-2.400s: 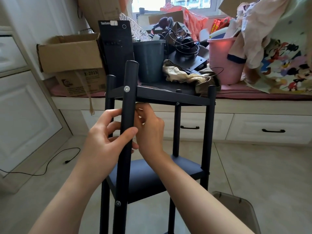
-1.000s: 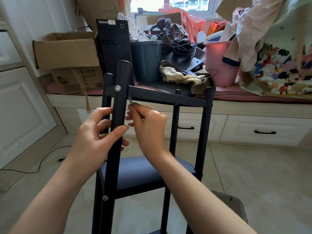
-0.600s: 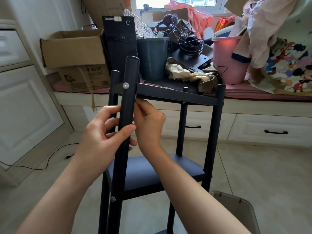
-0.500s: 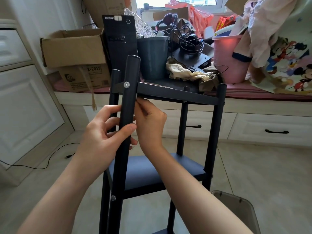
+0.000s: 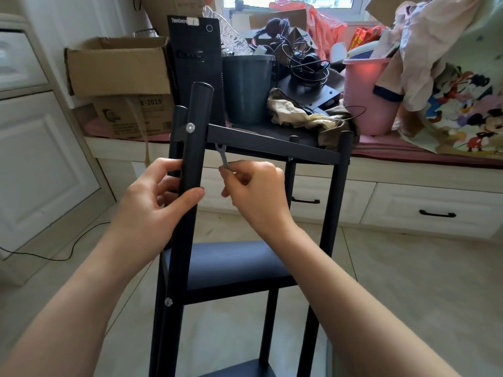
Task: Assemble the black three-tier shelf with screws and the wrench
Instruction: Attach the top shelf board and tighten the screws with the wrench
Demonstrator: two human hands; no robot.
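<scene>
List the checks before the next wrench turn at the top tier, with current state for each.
1. Near post steadied: ok, the left hand grips it, thumb across the front.
2. Wrench held: ok, the right hand pinches its lower end.
3. Wrench head seated on a nut: cannot tell, the head sits just under the top tier's front rail and no nut shows.
4. Upper screw in place: ok, its head shows on the post at tier height.
5. Lower screw in place: ok, its head shows at the middle tier.
6. Screws tight: cannot tell.
</scene>
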